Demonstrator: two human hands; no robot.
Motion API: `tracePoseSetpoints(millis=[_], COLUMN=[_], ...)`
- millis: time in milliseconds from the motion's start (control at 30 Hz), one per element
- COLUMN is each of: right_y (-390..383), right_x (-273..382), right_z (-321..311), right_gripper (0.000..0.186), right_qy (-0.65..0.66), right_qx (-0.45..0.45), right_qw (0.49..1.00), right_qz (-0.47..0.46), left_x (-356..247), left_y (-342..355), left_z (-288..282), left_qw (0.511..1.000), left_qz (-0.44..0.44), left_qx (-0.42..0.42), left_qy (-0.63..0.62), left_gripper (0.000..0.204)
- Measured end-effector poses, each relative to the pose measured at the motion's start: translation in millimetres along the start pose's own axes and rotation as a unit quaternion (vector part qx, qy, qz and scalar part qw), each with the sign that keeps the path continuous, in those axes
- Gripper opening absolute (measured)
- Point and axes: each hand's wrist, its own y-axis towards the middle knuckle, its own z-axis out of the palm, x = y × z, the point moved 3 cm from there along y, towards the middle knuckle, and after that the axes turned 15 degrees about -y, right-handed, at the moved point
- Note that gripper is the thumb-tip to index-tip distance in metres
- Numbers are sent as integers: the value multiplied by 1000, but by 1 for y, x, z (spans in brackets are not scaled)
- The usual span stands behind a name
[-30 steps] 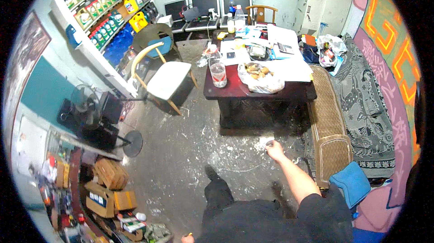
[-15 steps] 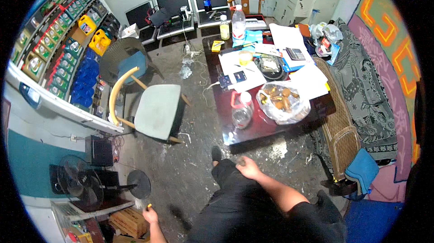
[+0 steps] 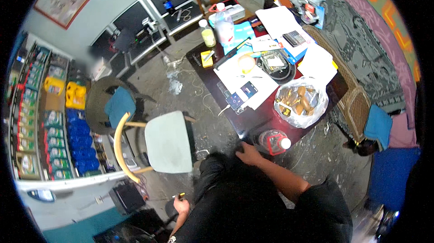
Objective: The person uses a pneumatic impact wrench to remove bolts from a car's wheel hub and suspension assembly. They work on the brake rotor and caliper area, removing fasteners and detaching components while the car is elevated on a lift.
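Observation:
At the lower middle, my left hand (image 3: 181,205) is closed on a small yellow and dark stick-like thing (image 3: 181,195), its end sticking out past the fingers. Its exact kind is too small to tell. My right hand (image 3: 249,154) is held low by the near edge of the dark red table (image 3: 246,125). Its fingers are curled, and what they hold, if anything, cannot be made out. Just right of that hand, a clear plastic jug (image 3: 272,142) with a red handle and white cap stands at the table's corner. Behind it lies an open clear bag of brownish food pieces (image 3: 302,103).
Papers (image 3: 246,76), phones (image 3: 248,89), a calculator (image 3: 294,38) and bottles (image 3: 224,26) cover the table. A chair with a pale seat (image 3: 168,143) stands to the left, near shelves of oil containers (image 3: 54,143). A patterned sofa (image 3: 361,44) runs along the right.
My view has turned and come closer to the table, and the chair now appears lower. Both hands have moved along with me; the left still grips its small yellow thing.

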Motion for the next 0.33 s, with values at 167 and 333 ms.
tracePoseSetpoints(millis=[167,333], right_y=[-12,-48], right_x=[-20,-31], right_z=[3,17], right_gripper=[48,37], right_qy=[34,131], right_qx=[-2,-88], right_qw=[996,955], right_qz=[85,253], left_x=[-98,-235], left_y=[156,287], left_z=[17,60], left_qw=[980,941], left_qz=[169,267], left_qx=[106,205], left_qy=[25,40], left_gripper=[36,41])
